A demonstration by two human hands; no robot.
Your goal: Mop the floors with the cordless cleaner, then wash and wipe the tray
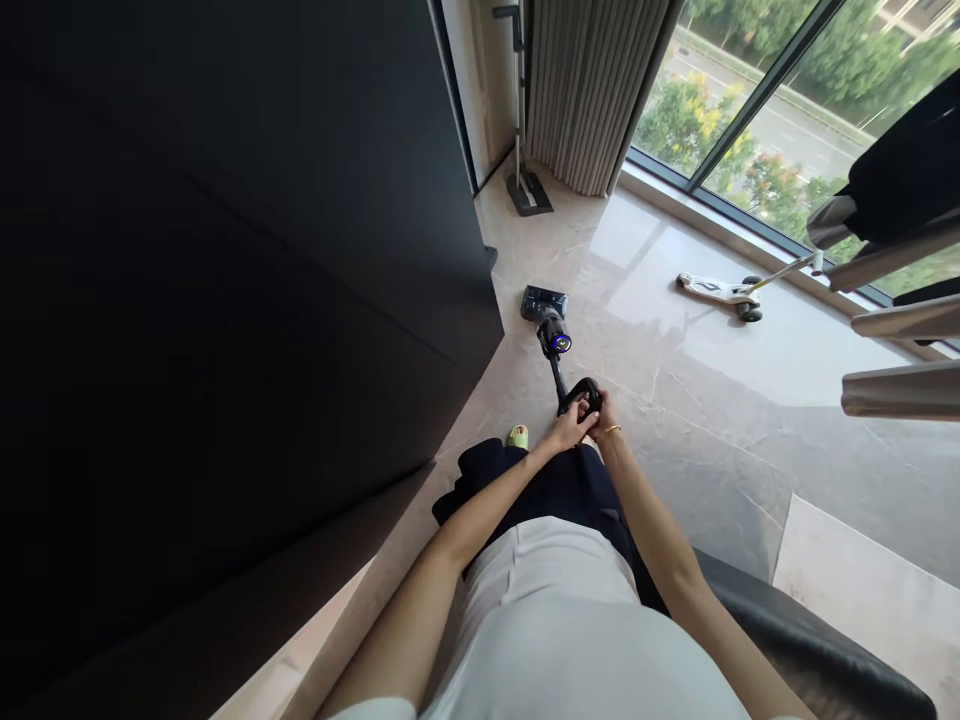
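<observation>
A dark upright floor cleaner (553,338) stands in front of me, with a round lit display on its body and its wide head flat on the tiles. Its black loop handle (587,387) leans back toward my waist. My left hand (574,424) is closed around the near side of this handle, thumb pointing right. On the other side, my right hand (604,416), with a thin gold band at the wrist, is also closed on the handle. Some fingers of both hands are hidden behind the grip and each other.
A large dark panel (315,250) rises close on my left. Ahead, a flat mop (529,193) leans near a grey curtain (592,95). A white scooter (720,290) stands by the window. Hanging clothes (907,170) are at right, a black leather seat (810,640) behind me.
</observation>
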